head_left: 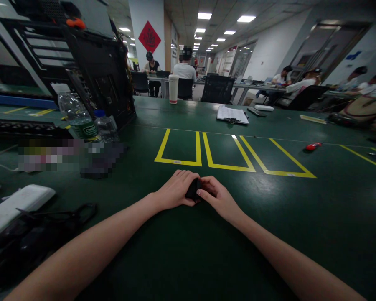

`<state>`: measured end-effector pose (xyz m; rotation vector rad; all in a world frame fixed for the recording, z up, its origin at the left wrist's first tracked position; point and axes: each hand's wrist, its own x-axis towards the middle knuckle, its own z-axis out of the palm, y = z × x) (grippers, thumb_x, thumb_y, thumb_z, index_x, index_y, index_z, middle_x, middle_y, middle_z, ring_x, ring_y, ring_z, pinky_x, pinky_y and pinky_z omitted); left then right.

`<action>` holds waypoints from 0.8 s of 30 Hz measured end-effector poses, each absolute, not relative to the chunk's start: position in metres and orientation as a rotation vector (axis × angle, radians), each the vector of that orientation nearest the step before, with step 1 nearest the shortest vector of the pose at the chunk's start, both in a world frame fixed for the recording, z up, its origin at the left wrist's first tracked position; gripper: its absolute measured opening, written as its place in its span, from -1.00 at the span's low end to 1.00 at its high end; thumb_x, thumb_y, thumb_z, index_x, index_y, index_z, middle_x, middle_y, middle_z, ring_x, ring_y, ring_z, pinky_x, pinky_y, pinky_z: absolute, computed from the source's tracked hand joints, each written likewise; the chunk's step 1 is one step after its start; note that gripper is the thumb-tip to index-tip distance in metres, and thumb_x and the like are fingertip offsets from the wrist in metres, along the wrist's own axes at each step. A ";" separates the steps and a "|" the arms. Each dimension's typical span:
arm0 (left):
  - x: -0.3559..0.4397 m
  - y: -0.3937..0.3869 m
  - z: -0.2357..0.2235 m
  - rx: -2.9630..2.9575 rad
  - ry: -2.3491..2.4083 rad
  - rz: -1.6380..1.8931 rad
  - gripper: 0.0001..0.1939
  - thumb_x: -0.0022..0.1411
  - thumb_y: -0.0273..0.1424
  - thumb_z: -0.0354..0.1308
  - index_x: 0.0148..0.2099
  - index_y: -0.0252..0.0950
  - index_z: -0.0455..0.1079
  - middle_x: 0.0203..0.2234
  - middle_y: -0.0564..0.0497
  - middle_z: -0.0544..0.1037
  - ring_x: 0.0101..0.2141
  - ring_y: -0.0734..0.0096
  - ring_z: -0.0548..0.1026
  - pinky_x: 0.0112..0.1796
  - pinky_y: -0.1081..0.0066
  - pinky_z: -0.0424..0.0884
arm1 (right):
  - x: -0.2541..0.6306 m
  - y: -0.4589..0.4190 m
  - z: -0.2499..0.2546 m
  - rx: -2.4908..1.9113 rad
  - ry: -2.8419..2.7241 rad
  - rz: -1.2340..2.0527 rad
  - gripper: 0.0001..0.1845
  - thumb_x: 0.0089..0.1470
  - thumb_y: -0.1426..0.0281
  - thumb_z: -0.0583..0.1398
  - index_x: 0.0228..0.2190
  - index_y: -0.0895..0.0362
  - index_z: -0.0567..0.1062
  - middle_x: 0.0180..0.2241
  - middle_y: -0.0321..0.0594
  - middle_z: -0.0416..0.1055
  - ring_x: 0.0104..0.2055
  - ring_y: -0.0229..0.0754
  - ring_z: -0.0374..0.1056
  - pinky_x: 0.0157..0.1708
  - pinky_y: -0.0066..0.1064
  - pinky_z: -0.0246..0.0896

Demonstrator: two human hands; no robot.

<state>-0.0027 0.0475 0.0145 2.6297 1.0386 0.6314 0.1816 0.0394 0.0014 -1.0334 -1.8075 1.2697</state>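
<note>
A small black block-like object (192,189) sits between my two hands, low over the green table (188,251); its exact kind does not show. My left hand (178,188) is wrapped over it from the left, fingers across the top and thumb below. From the right, my right hand (215,193) pinches its near side with thumb and curled fingers. Both hands partly hide the object. Just beyond them, yellow tape outlines (178,162) mark the tabletop.
At left stand a black metal frame (97,79), plastic bottles (84,125), a white power strip (28,198) and dark cables (34,238). Farther off are a white cup (173,90), a clipboard with papers (232,114) and a red object (313,146). Several people sit in the background.
</note>
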 end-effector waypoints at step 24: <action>-0.005 0.039 0.020 2.588 0.998 0.652 -0.41 -0.01 -0.21 0.19 0.02 -0.28 0.05 -0.13 -0.10 0.29 -0.20 0.22 0.28 -0.16 0.25 0.22 | 0.183 0.030 0.004 -0.941 -1.853 1.246 -0.74 -0.02 0.44 0.20 -0.23 0.06 0.30 -0.23 -0.28 0.33 -0.14 -0.18 0.31 -0.09 -0.23 0.23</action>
